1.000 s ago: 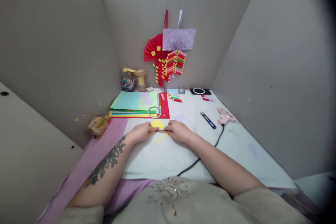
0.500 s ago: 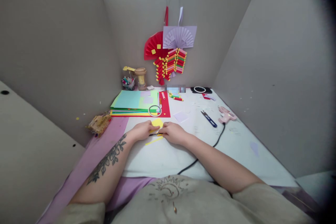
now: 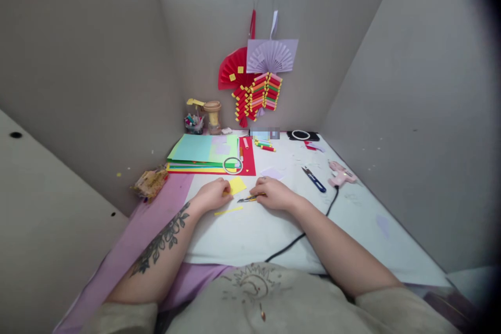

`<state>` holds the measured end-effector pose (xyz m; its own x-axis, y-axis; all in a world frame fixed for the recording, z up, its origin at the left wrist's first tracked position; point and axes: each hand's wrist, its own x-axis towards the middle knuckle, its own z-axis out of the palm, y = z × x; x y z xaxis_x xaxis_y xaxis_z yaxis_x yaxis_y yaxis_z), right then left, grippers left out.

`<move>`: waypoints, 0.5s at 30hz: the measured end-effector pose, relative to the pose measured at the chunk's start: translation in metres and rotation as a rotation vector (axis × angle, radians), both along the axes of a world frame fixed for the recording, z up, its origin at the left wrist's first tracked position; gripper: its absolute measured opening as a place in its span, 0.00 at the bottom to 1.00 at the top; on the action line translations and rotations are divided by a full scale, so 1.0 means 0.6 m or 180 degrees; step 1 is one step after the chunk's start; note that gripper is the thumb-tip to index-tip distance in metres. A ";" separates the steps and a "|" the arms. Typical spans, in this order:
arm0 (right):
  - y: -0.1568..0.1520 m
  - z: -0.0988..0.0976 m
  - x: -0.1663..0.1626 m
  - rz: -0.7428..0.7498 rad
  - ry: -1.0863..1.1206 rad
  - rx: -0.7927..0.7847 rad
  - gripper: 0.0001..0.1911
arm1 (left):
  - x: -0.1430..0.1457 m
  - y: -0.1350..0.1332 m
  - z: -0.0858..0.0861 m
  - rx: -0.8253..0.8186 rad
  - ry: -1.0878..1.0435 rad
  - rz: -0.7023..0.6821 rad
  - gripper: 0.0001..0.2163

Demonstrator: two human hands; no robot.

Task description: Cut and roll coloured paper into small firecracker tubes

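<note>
My left hand (image 3: 213,195) rests on the white mat with its fingers closed on the edge of a small yellow paper piece (image 3: 237,185). My right hand (image 3: 273,193) is closed round a yellow and black craft knife (image 3: 248,199), whose tip points left toward the paper. A thin yellow paper strip (image 3: 228,211) lies loose on the mat just in front of my left hand.
A stack of coloured paper sheets (image 3: 199,154) with a tape ring (image 3: 232,165) lies behind my hands. Blue snips (image 3: 314,179), a pink glue gun (image 3: 341,174) with its black cord (image 3: 313,227), rolled paper tubes (image 3: 264,145) and a pen jar (image 3: 193,123) sit further back. Paper fan decorations (image 3: 256,75) hang on the grey partition.
My hands have drawn apart. The right hand pulled the knife to the right, off the yellow paper, and the cut strip now lies free in front of the left hand.
</note>
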<state>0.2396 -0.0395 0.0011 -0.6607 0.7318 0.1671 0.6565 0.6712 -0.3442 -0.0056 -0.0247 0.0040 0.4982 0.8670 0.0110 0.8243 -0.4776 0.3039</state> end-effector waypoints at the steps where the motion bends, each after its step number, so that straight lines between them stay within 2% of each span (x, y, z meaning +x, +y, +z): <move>1: -0.003 0.001 -0.005 -0.0002 0.0089 0.0065 0.14 | 0.002 -0.002 0.000 0.0002 0.0044 -0.0007 0.11; 4: -0.019 0.002 -0.037 0.0045 0.0264 0.0184 0.10 | 0.005 -0.003 -0.001 -0.0069 0.0040 -0.0094 0.08; 8: -0.040 -0.006 -0.081 -0.0057 0.0107 0.0111 0.07 | 0.003 0.004 -0.008 -0.0084 -0.0055 -0.0134 0.08; 11: -0.046 -0.012 -0.095 -0.0186 -0.0021 0.0034 0.03 | 0.002 0.006 -0.010 -0.0022 -0.0123 -0.0101 0.07; 15: -0.050 -0.015 -0.098 -0.0218 -0.0093 -0.0026 0.04 | 0.004 0.006 -0.007 -0.0022 -0.0245 -0.0088 0.06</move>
